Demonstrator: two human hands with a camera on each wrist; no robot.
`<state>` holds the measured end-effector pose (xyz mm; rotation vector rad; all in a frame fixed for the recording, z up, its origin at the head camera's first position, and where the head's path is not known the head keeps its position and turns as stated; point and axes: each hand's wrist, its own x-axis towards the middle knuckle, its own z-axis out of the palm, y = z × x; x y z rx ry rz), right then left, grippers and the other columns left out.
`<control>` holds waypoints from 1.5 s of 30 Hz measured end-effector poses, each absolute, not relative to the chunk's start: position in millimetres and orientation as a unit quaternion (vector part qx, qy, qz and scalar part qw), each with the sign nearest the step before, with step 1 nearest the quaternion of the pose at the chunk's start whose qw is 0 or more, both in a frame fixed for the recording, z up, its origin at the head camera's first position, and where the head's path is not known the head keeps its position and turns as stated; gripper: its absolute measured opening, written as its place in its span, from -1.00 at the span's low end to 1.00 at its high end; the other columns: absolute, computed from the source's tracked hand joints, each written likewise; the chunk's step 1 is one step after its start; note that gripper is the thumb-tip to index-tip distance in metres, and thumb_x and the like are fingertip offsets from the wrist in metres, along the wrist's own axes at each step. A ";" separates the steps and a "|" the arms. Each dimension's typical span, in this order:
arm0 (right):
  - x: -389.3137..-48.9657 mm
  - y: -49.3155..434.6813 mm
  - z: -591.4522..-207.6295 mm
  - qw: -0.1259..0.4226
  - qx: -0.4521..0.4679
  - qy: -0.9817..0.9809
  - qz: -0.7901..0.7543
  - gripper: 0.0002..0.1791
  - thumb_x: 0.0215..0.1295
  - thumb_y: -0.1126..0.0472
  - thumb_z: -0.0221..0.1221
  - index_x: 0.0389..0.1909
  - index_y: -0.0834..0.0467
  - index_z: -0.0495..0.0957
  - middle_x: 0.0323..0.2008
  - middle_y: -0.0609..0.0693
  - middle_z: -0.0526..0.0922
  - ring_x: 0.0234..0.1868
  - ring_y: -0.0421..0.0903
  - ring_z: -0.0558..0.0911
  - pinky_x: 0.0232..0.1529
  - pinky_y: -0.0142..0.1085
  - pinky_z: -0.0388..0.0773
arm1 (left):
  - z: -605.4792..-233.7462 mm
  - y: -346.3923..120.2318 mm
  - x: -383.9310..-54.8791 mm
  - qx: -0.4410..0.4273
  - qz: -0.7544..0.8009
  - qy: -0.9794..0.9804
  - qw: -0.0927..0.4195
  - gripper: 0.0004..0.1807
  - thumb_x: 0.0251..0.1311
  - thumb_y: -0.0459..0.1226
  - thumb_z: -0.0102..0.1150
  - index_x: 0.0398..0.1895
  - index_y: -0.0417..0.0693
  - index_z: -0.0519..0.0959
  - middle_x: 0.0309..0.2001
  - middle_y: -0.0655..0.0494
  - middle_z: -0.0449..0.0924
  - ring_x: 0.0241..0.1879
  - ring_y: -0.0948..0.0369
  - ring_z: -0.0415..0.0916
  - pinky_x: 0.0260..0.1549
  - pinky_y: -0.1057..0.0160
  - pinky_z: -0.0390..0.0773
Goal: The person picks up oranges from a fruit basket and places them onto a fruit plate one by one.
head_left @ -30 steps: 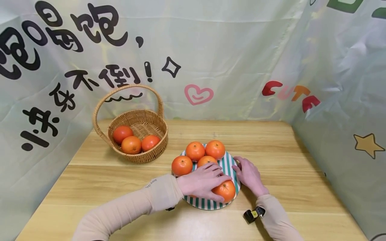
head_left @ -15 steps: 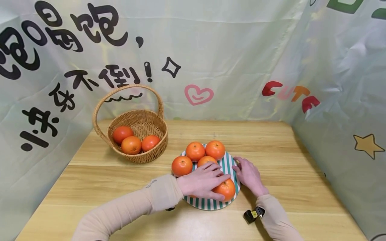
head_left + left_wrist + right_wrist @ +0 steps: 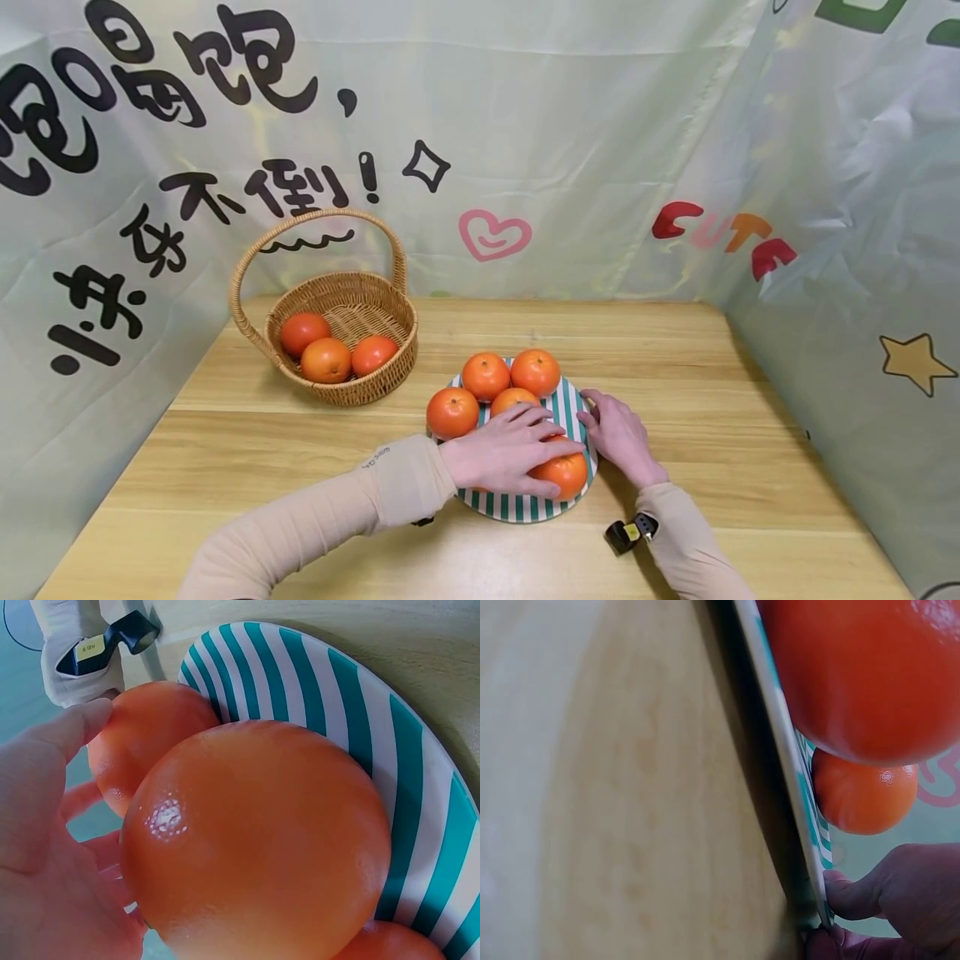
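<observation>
In the head view, a round teal-and-white striped plate (image 3: 517,507) bears several tangerines, including a rear tangerine (image 3: 536,372) and a left tangerine (image 3: 452,413). My left hand (image 3: 506,450) reaches across the plate and holds the front right tangerine (image 3: 564,477), thumb at its near side and index finger over its top. Another tangerine (image 3: 255,840) looms under the palm in the left wrist view, mostly hidden from the head. At the plate's right rim, my right hand (image 3: 618,433) pinches the edge, its thumb (image 3: 851,896) on the upper side in the right wrist view.
A wicker basket (image 3: 408,346) with a tall handle stands at the back left, holding three orange-red fruits, one of them a paler orange fruit (image 3: 326,360). The wooden table (image 3: 750,467) meets printed cloth walls (image 3: 585,167) at the back and sides.
The front right tangerine has shifted slightly right and away from me under my left fingers, and the index finger now reaches farther over it. My right hand stays at the rim.
</observation>
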<state>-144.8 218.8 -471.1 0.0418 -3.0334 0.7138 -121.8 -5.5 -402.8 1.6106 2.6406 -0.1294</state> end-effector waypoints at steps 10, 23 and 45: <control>-145.9 219.1 -472.7 0.004 0.014 -0.973 0.232 -0.54 0.37 0.21 0.21 0.26 0.24 0.49 -0.30 0.12 0.64 -0.36 0.00 0.55 -0.37 -0.13 0.47 | -403.9 -5.4 -124.3 0.525 -0.037 0.850 0.010 -0.36 0.38 0.28 -0.07 0.48 0.42 0.31 0.34 0.30 0.50 0.42 0.14 0.28 0.47 0.06 0.18; -146.1 218.4 -474.2 0.003 0.020 -0.972 0.236 -0.54 0.38 0.22 0.20 0.26 0.27 0.48 -0.30 0.14 0.61 -0.34 0.01 0.54 -0.36 -0.14 0.46 | -407.9 -6.9 -125.9 0.530 -0.027 0.847 0.007 -0.37 0.38 0.29 -0.08 0.46 0.42 0.32 0.28 0.28 0.52 0.38 0.16 0.30 0.44 0.07 0.19; -147.6 216.9 -475.8 0.022 0.031 -0.972 0.231 -0.55 0.41 0.22 0.15 0.26 0.31 0.48 -0.28 0.18 0.61 -0.30 0.06 0.57 -0.24 0.00 0.51 | -410.5 -11.0 -131.8 0.537 -0.023 0.844 0.001 -0.30 0.34 0.32 -0.06 0.50 0.39 0.28 0.28 0.27 0.48 0.37 0.20 0.29 0.46 0.13 0.20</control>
